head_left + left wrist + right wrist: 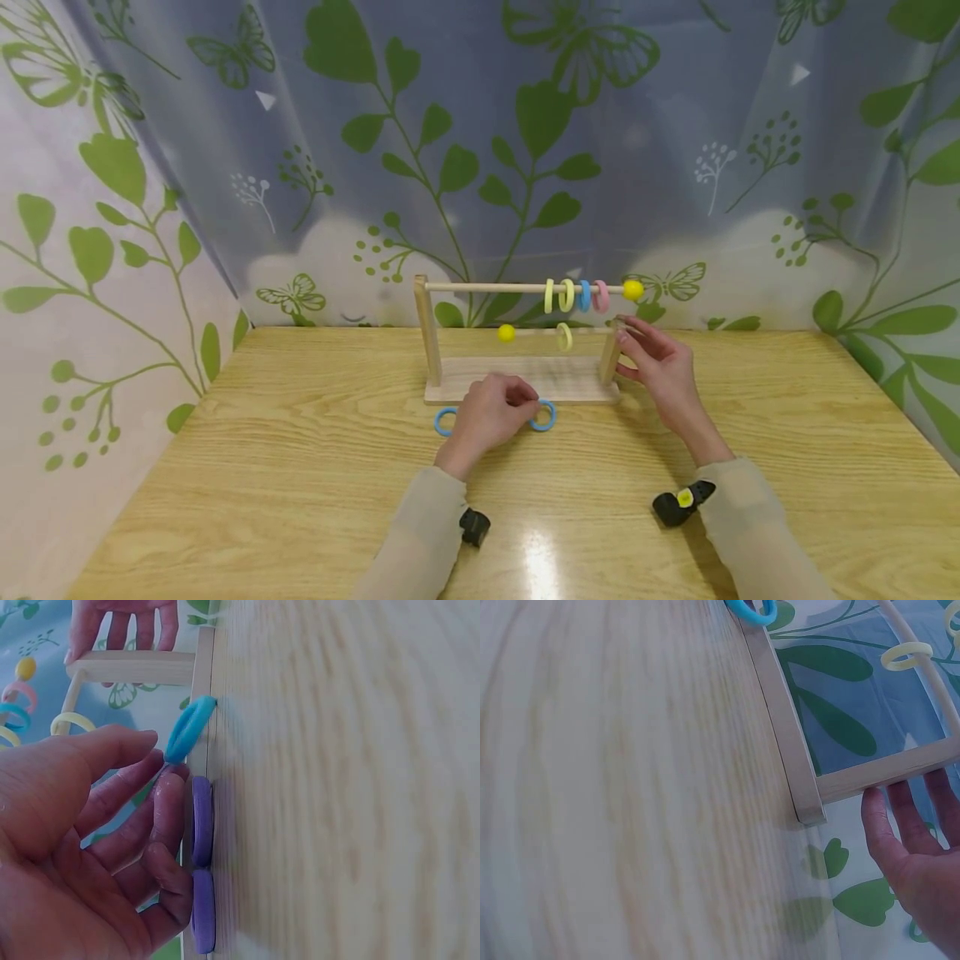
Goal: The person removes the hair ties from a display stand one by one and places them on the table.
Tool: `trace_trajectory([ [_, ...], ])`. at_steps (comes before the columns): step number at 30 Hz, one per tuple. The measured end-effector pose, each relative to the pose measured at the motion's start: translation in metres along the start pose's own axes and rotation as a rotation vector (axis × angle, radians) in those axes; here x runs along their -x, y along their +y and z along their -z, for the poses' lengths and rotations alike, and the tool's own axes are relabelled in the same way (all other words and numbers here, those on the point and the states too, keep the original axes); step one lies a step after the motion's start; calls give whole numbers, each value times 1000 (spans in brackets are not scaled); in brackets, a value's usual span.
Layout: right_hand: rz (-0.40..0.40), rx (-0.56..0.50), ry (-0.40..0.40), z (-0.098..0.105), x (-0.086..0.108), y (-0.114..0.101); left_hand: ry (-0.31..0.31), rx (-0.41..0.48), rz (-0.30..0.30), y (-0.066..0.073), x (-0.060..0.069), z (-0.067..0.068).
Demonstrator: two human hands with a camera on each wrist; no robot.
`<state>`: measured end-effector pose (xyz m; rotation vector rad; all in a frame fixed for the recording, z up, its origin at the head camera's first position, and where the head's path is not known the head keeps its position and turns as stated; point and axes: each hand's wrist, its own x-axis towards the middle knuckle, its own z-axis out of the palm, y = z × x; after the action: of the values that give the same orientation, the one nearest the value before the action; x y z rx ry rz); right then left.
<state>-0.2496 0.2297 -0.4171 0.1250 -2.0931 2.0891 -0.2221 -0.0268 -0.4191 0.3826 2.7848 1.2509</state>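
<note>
My left hand [491, 417] pinches the edge of a blue ring [553, 414] with its fingertips, in front of a wooden rack [517, 387]. In the left wrist view this ring [189, 729] is tilted, its far edge at the tabletop. My right hand [663, 371] grips the rack's short right post [611, 354], thumb in front and fingers behind. On the upper rod hang two yellow rings [566, 295], a blue ring [584, 296] and a pink ring [601, 297]. One yellow ring [565, 337] hangs on the lower rod.
Another ring [444, 422] lies left of my left hand, partly hidden by it. Two purple-looking rings [202, 821] lie along the rack base in the left wrist view. Yellow balls [633, 290] cap the rod ends. A patterned curtain [465, 167] stands behind the wooden table [300, 467].
</note>
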Motion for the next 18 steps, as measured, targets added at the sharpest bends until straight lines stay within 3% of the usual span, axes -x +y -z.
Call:
trace_trajectory([
  [11, 17, -23, 4, 2, 0, 2, 14, 49, -7, -2, 1, 2],
  [18, 18, -13, 2, 2, 0, 3, 56, 107, -34, -2, 1, 3],
])
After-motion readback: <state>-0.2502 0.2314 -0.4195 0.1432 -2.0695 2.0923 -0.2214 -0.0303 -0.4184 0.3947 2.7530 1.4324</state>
